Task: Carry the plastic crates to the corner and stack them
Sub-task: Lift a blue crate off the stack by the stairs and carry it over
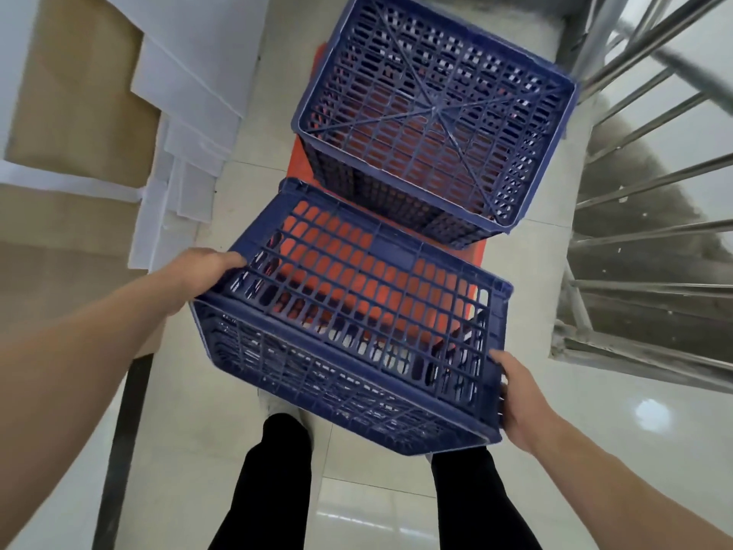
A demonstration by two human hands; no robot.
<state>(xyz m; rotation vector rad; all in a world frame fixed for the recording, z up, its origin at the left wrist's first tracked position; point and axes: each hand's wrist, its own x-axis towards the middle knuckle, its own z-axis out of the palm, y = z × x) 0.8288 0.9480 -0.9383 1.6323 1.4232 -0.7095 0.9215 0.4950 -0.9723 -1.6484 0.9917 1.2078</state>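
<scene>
far left of the near blue crate (357,311) there's a pile of flat brown cardboard (79,113) with white sheets (198,73) fanned over it, lying on the pale tiled floor (206,410). next, the left hand (202,267) has the crate's left end. its fingers (234,259) sit close together and hook over the top edge, and i can't make out the thumb.

the crate itself is up off the floor, held between both hands and tipped so one big grid wall faces up, right over the person's black trouser legs (277,490). through the grid you can see an orange plastic base (301,164) below and behind it. could be another crate, can't tell for sure.

just behind the near crate, and a bit right, the far blue crate (436,113) sits upside down on that orange base, its x-ribbed bottom facing up. the two blue crates look just about touching at the near one's back edge, hard to say.

the right hand (523,402) grips the near crate's lower right corner. the thumb lies along the end wall, while the other fingers go round behind the corner, out of sight, so no idea if they're spread.

right of the crate is a metal stair railing (654,172), with steps going down past it.
</scene>
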